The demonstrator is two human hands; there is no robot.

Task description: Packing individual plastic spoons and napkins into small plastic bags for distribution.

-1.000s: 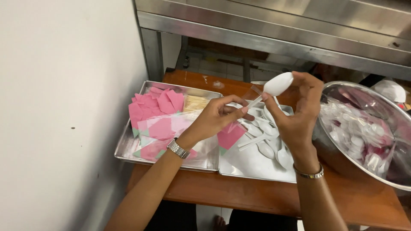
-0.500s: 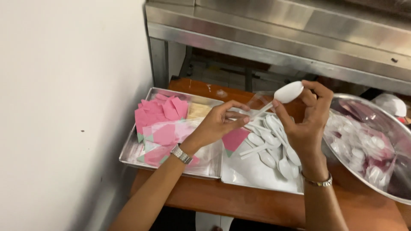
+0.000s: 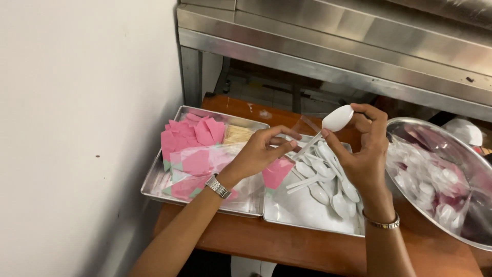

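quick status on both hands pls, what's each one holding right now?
Left hand: closed, pinching the clear plastic sleeve around the spoon's handle.
Right hand: closed, fingertips holding the white plastic spoon by its bowl.

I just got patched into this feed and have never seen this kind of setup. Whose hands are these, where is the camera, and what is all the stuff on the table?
There is no machine here: the single view comes from a camera on a person's head, looking down at their own bare hands. The right hand holds a white plastic spoon by its bowl, and the left hand pinches a clear plastic sleeve at the handle end. Below, on a wooden table, one metal tray holds pink paper napkins, and a second tray holds loose white spoons. A large steel bowl on the right holds wrapped items.
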